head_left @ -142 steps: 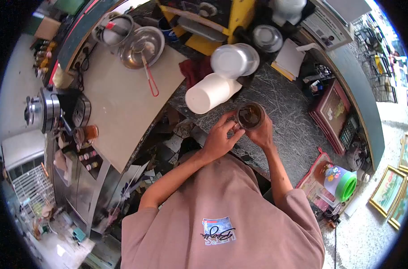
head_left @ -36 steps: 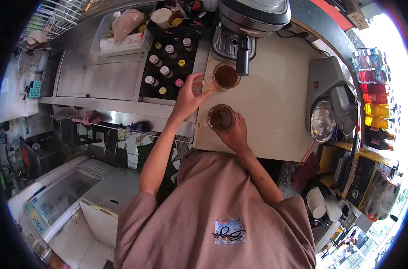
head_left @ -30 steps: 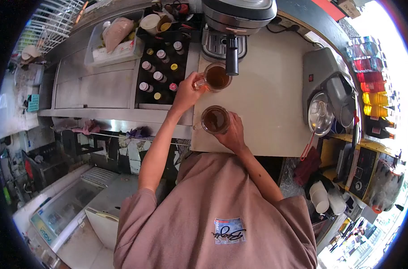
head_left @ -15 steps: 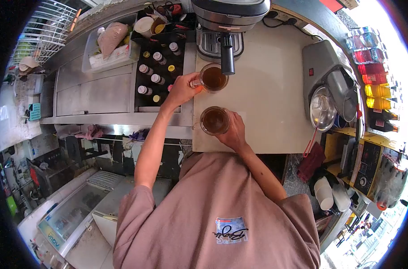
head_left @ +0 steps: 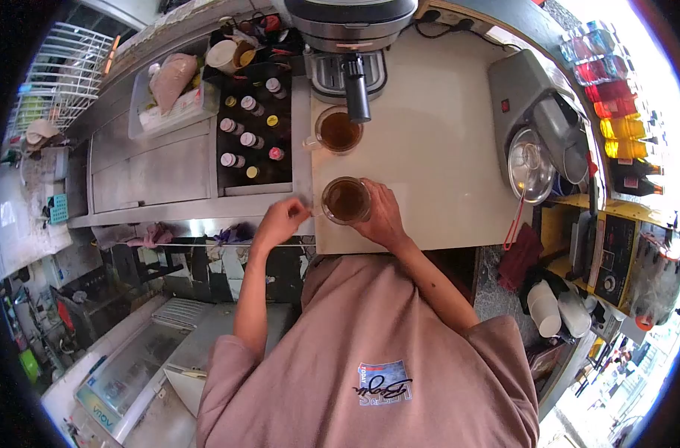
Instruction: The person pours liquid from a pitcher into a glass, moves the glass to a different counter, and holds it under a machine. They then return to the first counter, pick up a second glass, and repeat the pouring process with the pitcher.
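A glass mug of brown liquid point(head_left: 346, 200) stands near the counter's front left edge, with my right hand point(head_left: 381, 218) wrapped round its right side. My left hand point(head_left: 283, 222) is left of this mug, apart from it, over the counter's front edge. Its fingers are loosely curled with a small gap, and nothing shows between them. Farther back, a second glass mug of brown liquid point(head_left: 339, 132) sits untouched, its handle to the left. The espresso machine point(head_left: 347, 26) is behind it, and the black portafilter handle point(head_left: 358, 97) reaches over the mug's back edge.
Left of the pale counter point(head_left: 429, 172), several capped bottles point(head_left: 250, 140) stand in a recessed bay. A plastic tub point(head_left: 168, 112) holds a bag. At the right are a grey appliance point(head_left: 513, 104) and a metal bowl point(head_left: 530, 168); coloured bottles point(head_left: 616, 108) line the far right.
My left hand has let go of the back mug's handle and come toward me, beside the front mug. My right hand stays on the front mug. The whole view has shifted slightly.
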Tool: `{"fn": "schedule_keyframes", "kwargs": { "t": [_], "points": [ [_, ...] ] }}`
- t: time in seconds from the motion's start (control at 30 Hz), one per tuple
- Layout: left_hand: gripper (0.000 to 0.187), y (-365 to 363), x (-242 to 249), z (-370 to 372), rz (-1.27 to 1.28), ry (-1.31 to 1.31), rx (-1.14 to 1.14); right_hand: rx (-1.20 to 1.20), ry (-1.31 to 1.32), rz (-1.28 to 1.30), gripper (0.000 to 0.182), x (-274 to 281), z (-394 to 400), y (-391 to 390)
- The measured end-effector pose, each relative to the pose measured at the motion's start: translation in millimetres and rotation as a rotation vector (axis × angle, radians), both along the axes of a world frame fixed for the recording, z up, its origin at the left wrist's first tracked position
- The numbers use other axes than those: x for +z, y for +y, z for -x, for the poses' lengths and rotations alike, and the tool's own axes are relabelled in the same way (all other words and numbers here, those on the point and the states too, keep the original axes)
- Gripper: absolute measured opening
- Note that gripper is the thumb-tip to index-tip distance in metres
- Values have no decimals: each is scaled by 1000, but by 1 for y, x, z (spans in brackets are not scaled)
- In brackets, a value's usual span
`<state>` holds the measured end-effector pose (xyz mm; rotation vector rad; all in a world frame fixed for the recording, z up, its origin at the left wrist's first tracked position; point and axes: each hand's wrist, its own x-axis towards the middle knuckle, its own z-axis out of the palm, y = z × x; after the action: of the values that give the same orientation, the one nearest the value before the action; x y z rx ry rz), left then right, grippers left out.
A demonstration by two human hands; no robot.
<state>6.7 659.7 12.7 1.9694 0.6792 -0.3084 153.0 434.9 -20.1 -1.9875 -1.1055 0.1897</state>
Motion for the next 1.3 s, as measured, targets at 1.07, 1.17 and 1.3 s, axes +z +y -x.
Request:
{"fn": "schedule_keyframes", "kwargs": {
  "t": [1.07, 1.17, 1.3],
  "points": [
    [16, -468, 25, -90, 166, -49, -1205, -1472, 213, -253, 14, 16, 210, -477],
    [15, -530, 25, -77, 170, -94, -1334, -1790, 212, -338, 13, 7, 267, -522],
    [14, -598, 25, -60, 84, -215, -1505, -2268, 110, -263, 12, -9, 366, -564]
  ]
}}
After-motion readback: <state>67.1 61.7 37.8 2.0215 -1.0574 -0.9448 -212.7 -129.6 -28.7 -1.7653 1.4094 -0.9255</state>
